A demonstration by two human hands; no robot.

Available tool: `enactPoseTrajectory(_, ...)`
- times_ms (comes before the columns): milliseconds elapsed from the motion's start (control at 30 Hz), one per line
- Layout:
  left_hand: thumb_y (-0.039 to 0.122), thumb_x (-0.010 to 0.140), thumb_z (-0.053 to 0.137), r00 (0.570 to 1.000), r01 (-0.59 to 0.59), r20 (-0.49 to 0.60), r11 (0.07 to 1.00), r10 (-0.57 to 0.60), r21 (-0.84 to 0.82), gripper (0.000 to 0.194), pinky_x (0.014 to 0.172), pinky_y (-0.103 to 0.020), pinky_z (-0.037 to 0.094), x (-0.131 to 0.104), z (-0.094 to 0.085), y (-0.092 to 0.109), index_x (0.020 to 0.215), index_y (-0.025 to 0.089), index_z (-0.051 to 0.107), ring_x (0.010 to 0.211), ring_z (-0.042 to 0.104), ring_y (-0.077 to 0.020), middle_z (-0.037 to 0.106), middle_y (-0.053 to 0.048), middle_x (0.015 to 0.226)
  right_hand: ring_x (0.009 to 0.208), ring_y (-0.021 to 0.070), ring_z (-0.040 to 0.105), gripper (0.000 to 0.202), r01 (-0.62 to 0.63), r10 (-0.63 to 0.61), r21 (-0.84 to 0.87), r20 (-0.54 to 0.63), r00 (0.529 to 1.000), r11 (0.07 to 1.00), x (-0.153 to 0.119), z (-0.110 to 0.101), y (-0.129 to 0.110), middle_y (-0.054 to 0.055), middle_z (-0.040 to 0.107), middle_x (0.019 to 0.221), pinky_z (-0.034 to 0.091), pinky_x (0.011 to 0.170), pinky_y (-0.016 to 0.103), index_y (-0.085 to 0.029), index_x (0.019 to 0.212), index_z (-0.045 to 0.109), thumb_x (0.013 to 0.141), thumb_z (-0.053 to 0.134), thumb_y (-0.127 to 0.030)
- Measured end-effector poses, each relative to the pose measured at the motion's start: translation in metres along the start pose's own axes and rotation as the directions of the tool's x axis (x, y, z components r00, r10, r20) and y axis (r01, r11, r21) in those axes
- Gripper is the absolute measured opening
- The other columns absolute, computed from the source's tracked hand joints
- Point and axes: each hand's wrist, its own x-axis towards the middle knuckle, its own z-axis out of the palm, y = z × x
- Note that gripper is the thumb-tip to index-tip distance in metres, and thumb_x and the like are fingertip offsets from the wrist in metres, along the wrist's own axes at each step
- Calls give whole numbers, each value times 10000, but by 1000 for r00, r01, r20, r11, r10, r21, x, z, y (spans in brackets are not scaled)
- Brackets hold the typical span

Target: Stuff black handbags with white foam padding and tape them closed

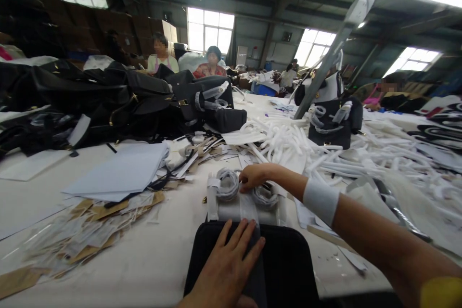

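A black bag (288, 269) lies flat at the table's near edge in front of me. My left hand (227, 264) rests palm down on its top, fingers spread toward a clear plastic-wrapped strap piece (249, 209). My right hand (254, 178), with a white wristband on the forearm, reaches over the bag and pinches at the wrapped handle between two coiled grey wrappings (227, 184), (265, 196). What exactly the fingers grip is partly hidden.
A heap of black bags (119, 101) fills the left. White sheets (122, 171) and paper scraps (90, 226) lie near left. White strips (288, 142) cover the middle; another black bag (330, 122) stands by a slanted grey pole (325, 70). Several people sit farther back.
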Motion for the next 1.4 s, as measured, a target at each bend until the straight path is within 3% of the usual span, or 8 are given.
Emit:
enactPoseTrajectory(133, 735, 744, 655, 999, -30, -27, 999, 31, 34, 1126, 1181, -587, 266, -1, 8, -4, 1580, 228, 96, 1508, 135, -341, 75, -179, 1627, 873, 229, 674, 469, -5, 1, 22, 176, 984, 1000, 23, -3, 9, 80, 761, 1012, 460, 726, 280, -133, 1086, 752, 760, 727, -469)
enactPoseTrajectory(300, 750, 728, 655, 999, -16, -27, 1000, 16, 26, 1138, 1168, -597, 299, 0, 11, -3, 1580, 225, 114, 1503, 147, -351, 88, -186, 1623, 1029, 244, 647, 576, -10, -4, 73, 192, 981, 997, 33, 3, 13, 80, 720, 1184, 439, 845, 280, -154, 1233, 685, 738, 761, -440)
enactPoseTrajectory(533, 546, 594, 883, 986, 88, 136, 995, -92, 38, 1150, 1159, -636, 288, 8, -20, 13, 1538, 247, 299, 1468, 239, -397, 176, -195, 1603, 1045, 228, 653, 495, -28, 9, 122, 151, 988, 992, 20, 4, 15, 77, 722, 1165, 462, 921, 317, -150, 1196, 690, 799, 743, -441)
enactPoseTrajectory(800, 531, 528, 917, 987, 106, 115, 991, -114, 81, 1181, 1148, -651, 296, 11, -25, 16, 1521, 246, 346, 1452, 276, -413, 207, -201, 1592, 1031, 224, 668, 305, -34, 44, 123, -79, 996, 992, 5, 11, 5, 66, 712, 1106, 512, 952, 454, -144, 1048, 689, 924, 636, -417)
enactPoseTrajectory(933, 515, 537, 918, 984, 112, 125, 987, -127, 116, 1160, 1150, -643, 293, 11, -31, 20, 1515, 244, 356, 1454, 279, -402, 223, -197, 1593, 1055, 234, 663, 284, 4, 43, 132, -354, 934, 991, -21, 19, -8, 68, 706, 1132, 513, 958, 453, -133, 1079, 681, 955, 597, -375)
enactPoseTrajectory(1100, 493, 532, 926, 980, 118, 148, 987, -134, 110, 1165, 1160, -633, 276, 10, -36, 22, 1514, 233, 357, 1461, 269, -396, 225, -209, 1591, 1295, 171, 525, 399, 158, -59, 90, -662, 747, 983, -82, 75, -35, 82, 597, 1384, 379, 1114, 311, -148, 1331, 564, 1064, 298, -281)
enactPoseTrajectory(1267, 546, 549, 900, 990, 90, 97, 990, -101, 106, 1091, 1172, -609, 259, 8, -28, 16, 1469, 196, 428, 1461, 283, -386, 258, -223, 1583, 1304, 251, 540, 431, 202, -155, -19, -711, 686, 979, -100, 153, -45, 142, 611, 1373, 270, 1207, 463, -116, 1357, 554, 985, 521, -331)
enactPoseTrajectory(1400, 630, 630, 817, 990, 74, 114, 990, -88, 122, 1019, 1184, -571, 246, 8, -31, 13, 1458, 173, 438, 1465, 286, -368, 279, -219, 1581, 1298, 246, 550, 442, 173, -144, -39, -746, 650, 984, -89, 166, -40, 156, 610, 1371, 268, 1209, 495, -113, 1358, 553, 1003, 475, -365)
